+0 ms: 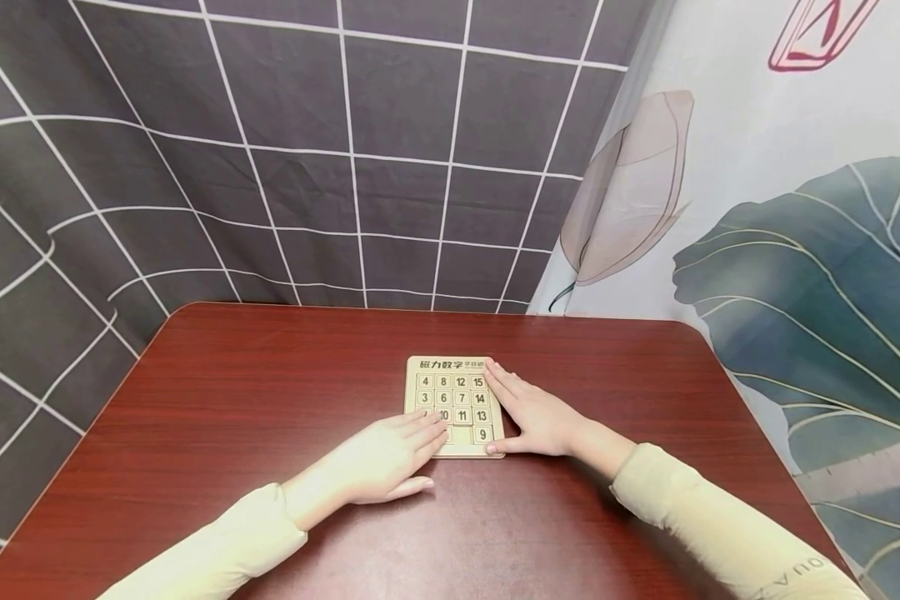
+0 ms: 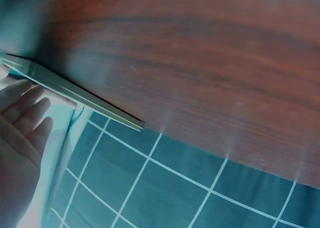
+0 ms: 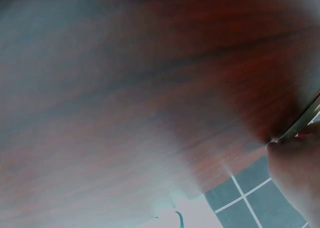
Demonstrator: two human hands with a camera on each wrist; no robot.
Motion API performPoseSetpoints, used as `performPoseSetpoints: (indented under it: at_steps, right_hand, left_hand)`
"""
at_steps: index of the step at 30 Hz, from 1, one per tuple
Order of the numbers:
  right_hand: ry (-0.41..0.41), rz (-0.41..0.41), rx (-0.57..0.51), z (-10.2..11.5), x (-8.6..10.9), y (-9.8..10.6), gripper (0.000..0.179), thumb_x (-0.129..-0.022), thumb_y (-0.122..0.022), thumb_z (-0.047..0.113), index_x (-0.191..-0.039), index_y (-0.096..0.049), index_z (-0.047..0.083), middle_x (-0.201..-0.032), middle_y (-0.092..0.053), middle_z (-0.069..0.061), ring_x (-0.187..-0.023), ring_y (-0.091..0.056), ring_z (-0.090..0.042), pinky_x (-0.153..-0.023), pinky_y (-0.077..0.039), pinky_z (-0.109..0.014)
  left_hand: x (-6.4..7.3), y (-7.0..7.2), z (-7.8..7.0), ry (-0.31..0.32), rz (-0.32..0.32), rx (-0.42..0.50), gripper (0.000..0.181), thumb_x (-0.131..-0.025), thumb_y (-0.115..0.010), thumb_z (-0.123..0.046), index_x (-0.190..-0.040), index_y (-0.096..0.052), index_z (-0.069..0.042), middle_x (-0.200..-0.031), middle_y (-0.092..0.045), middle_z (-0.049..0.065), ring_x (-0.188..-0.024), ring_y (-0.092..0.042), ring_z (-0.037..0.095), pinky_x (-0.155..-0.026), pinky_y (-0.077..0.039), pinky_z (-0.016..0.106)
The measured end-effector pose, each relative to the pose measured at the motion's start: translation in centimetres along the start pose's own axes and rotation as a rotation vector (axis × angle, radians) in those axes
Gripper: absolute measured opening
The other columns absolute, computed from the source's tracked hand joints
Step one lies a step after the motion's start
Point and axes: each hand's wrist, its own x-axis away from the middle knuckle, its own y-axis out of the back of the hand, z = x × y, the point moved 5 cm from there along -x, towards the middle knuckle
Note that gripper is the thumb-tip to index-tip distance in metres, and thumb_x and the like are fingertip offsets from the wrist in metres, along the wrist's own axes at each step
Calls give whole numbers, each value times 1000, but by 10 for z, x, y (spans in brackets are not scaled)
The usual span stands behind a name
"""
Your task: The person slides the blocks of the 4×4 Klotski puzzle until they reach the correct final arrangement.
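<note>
A cream sliding number puzzle [image 1: 462,435] lies flat on the table, its numbered tiles in a square frame with dark lettering along the top. One gap shows in the bottom row, left of tile 9. My left hand [image 1: 386,458] stretches straight fingers over the lower left tiles and hides some numbers; its thumb points over the table. My right hand [image 1: 540,417] rests along the right edge, fingertips at the upper right corner and thumb on the lower right corner. In the left wrist view, the puzzle [image 2: 95,100] appears edge-on above the left fingers. The right wrist view shows part of the right hand [image 3: 297,170] against the puzzle's edge.
A reddish-brown wooden table [image 1: 270,375] with rounded far corners lies under the puzzle. Behind it hangs a dark grey curtain [image 1: 397,100] with a white grid. At the right is a white curtain [image 1: 720,167] with large leaf prints.
</note>
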Motion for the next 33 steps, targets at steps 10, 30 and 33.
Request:
performPoseSetpoints:
  at_steps: [10, 30, 33]
  right_hand:
    - [-6, 2, -10, -2, 0, 0, 114, -91, -74, 61, -166, -21, -7, -178, -12, -22, -164, -23, -38, -132, -30, -54]
    - [0, 6, -3, -1, 0, 0, 113, -91, -74, 61, -166, -22, -7, -178, -13, -22, -164, -23, -37, -133, -30, -53]
    - [2, 5, -3, -1, 0, 0, 113, -91, -74, 61, -166, -22, -7, -178, -14, -22, -164, -23, -37, -133, -30, -54]
  left_hand:
    - [-32, -3, -8, -38, 61, 21, 68, -106, -54, -56, -153, -56, -6, -158, -58, 9, -148, -55, 23, -126, -43, 38]
    - [-18, -13, -5, -38, 106, -13, 68, -107, -50, -57, -153, -57, -7, -159, -57, 10, -148, -55, 23, -127, -43, 36]
    - [-17, -8, -4, -42, 101, -14, 67, -107, -50, -56, -152, -58, -6, -158, -58, 10, -148, -56, 23, -126, -44, 36]
